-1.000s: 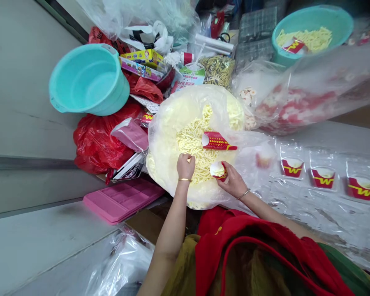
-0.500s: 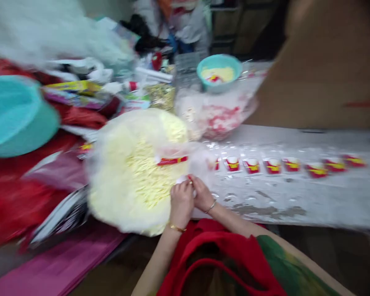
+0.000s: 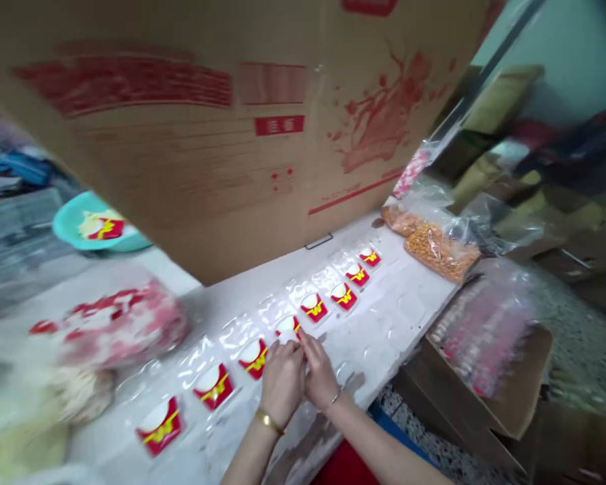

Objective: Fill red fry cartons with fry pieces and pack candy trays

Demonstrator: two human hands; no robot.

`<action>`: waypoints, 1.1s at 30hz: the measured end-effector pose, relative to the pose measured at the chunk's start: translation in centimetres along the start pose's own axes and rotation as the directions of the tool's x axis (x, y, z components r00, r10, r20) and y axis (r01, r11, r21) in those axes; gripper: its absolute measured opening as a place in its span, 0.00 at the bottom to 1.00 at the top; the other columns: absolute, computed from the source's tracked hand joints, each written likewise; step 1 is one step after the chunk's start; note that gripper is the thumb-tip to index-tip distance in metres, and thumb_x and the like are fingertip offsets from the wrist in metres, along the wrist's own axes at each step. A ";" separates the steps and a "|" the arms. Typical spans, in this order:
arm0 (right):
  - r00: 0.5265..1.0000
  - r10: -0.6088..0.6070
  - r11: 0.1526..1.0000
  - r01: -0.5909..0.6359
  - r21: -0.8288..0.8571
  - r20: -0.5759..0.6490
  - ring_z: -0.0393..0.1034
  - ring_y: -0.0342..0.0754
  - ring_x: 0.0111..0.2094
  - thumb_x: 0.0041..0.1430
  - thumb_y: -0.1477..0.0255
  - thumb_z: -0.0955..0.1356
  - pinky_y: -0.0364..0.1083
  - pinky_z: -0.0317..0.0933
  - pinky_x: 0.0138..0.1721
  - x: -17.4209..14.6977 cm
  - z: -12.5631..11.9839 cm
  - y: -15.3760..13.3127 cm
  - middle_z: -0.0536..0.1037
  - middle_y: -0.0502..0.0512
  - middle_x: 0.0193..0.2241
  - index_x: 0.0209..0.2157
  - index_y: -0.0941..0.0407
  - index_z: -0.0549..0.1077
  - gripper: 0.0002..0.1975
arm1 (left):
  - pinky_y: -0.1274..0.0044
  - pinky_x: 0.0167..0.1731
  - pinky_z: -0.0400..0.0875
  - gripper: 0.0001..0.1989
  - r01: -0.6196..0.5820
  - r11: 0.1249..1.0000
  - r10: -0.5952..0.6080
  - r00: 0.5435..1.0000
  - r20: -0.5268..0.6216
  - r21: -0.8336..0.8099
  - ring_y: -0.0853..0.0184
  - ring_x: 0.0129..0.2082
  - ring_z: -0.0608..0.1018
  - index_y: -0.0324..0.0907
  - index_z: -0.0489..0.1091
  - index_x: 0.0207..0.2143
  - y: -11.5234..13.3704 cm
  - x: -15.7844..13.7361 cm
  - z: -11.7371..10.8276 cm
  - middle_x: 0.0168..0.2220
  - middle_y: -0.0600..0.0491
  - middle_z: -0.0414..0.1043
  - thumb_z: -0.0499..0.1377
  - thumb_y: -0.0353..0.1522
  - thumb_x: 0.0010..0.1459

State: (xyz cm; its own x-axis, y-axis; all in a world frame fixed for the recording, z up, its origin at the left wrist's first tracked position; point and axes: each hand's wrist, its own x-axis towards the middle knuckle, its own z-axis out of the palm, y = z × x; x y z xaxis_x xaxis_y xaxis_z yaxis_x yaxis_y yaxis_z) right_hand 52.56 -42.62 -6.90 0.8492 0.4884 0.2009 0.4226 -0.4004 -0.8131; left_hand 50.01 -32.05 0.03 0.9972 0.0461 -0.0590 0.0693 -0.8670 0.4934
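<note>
My left hand (image 3: 284, 377) and my right hand (image 3: 317, 369) are pressed together above the table, fingers curled in and closed. Whatever lies between them is hidden. Just beyond my fingertips is a small red fries-box piece (image 3: 287, 326) with a white top and yellow mark, partly covered by the hands. More of these pieces run in a slanting row on clear moulded plastic, among them a near-left piece (image 3: 160, 427) and a far-right piece (image 3: 370, 257).
A big cardboard box (image 3: 207, 175) stands behind the row. To the left are a turquoise bowl (image 3: 71, 222) and a bag of red and white pieces (image 3: 131, 316). Bags of orange bits (image 3: 442, 252) lie at the right, above an open carton (image 3: 528, 397) of pink packs.
The view has swung right. My hands have moved from beside the pile of pale yellow pieces to the row of red fries-box pieces, staying close together.
</note>
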 end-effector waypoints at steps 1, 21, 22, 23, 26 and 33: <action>0.999 0.017 1.000 -0.018 -0.021 -0.029 0.60 0.53 0.54 0.55 0.77 0.62 0.56 0.59 0.54 1.7 -2.3 2.6 0.66 0.63 0.52 0.62 0.56 0.52 0.33 | 0.66 0.52 0.58 0.14 -0.038 0.999 0.039 0.999 0.017 -0.034 0.64 0.39 0.73 0.45 0.73 0.35 1.3 3.8 1.3 0.35 0.51 0.73 0.49 0.26 0.58; 0.891 0.430 0.671 -0.423 -0.609 -0.145 0.41 0.59 0.64 0.58 0.62 0.63 0.58 0.44 0.59 21.6 -28.2 41.7 0.52 0.68 0.62 0.64 0.61 0.44 0.38 | 0.67 0.46 0.58 0.11 -0.246 0.965 0.205 0.923 0.326 0.090 0.63 0.38 0.74 0.41 0.74 0.32 18.2 52.0 25.6 0.35 0.48 0.74 0.52 0.29 0.56; 0.896 0.420 0.669 -0.412 -0.619 -0.143 0.42 0.60 0.63 0.58 0.63 0.63 0.58 0.45 0.59 21.7 -28.3 41.8 0.52 0.68 0.61 0.64 0.60 0.46 0.37 | 0.67 0.45 0.58 0.11 -0.247 0.964 0.201 0.915 0.350 0.092 0.62 0.38 0.74 0.41 0.74 0.32 18.2 52.4 26.2 0.35 0.48 0.74 0.52 0.30 0.56; 0.900 0.414 0.660 -0.401 -0.634 -0.139 0.43 0.60 0.62 0.58 0.63 0.63 0.57 0.45 0.58 21.8 -28.4 41.9 0.53 0.68 0.61 0.64 0.59 0.48 0.36 | 0.67 0.45 0.58 0.10 -0.250 0.964 0.201 0.910 0.363 0.092 0.62 0.38 0.74 0.42 0.74 0.33 18.1 52.6 26.6 0.34 0.48 0.74 0.52 0.30 0.56; 0.890 0.442 0.612 -0.388 -0.689 -0.108 0.45 0.62 0.61 0.58 0.60 0.63 0.57 0.45 0.58 22.2 -28.9 41.9 0.56 0.66 0.59 0.62 0.55 0.54 0.33 | 0.65 0.46 0.56 0.11 -0.257 0.961 0.204 0.906 0.372 0.100 0.60 0.42 0.72 0.43 0.74 0.34 17.9 52.7 26.6 0.38 0.48 0.73 0.52 0.31 0.57; 0.778 0.628 0.508 -0.427 -0.748 -0.018 0.46 0.64 0.60 0.56 0.49 0.61 0.57 0.49 0.53 23.8 -30.1 40.7 0.55 0.67 0.58 0.63 0.50 0.51 0.37 | 0.60 0.56 0.51 0.20 -0.254 0.956 0.233 0.961 0.148 0.147 0.57 0.58 0.61 0.42 0.60 0.54 15.6 44.4 24.2 0.57 0.44 0.60 0.50 0.33 0.59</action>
State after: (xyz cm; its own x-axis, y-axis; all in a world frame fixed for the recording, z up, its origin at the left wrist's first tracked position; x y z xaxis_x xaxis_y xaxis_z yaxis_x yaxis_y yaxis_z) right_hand 99.50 -70.60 -18.79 0.9319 0.1146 -0.3443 0.0887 -0.9920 -0.0901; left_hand 94.71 -55.52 -15.91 0.9703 -0.2312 -0.0706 -0.1916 -0.9135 0.3589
